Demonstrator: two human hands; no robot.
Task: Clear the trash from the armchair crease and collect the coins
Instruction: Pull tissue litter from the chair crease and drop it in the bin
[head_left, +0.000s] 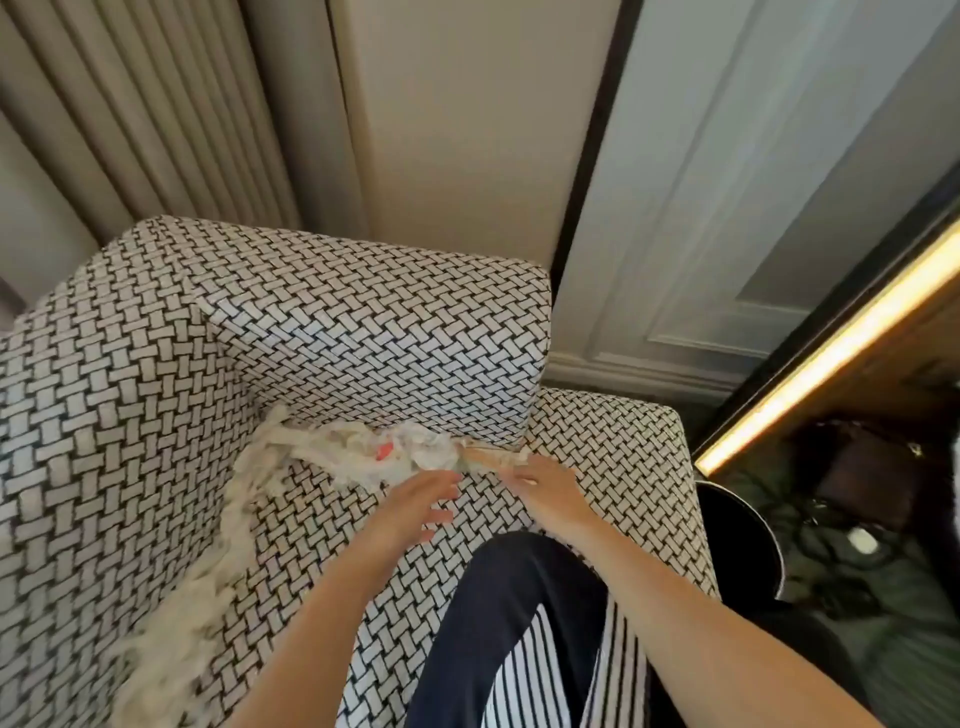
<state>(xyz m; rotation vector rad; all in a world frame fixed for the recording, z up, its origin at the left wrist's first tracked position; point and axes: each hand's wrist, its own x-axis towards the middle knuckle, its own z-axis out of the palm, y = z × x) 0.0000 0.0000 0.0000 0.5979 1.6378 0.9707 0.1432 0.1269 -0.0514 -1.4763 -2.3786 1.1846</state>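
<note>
A black-and-white woven armchair (156, 415) fills the left and middle of the view. White crumpled trash (363, 447) lies packed along the crease between seat and side cushion, with a small red-orange scrap (383, 451) in it. More white shreds (197, 582) run down the left crease. My left hand (415, 506) hovers over the seat just in front of the trash, fingers spread, holding nothing. My right hand (545, 486) rests on the seat with its fingertips at the right end of the crease; whether it pinches anything is unclear. No coins are visible.
My knee in dark trousers (519, 597) presses on the seat's front. A black round bin or table (748, 540) stands right of the chair. Beige curtains (156, 114) and a panelled wall (701, 208) are behind. A lit strip (831, 343) edges a dark cabinet at the right.
</note>
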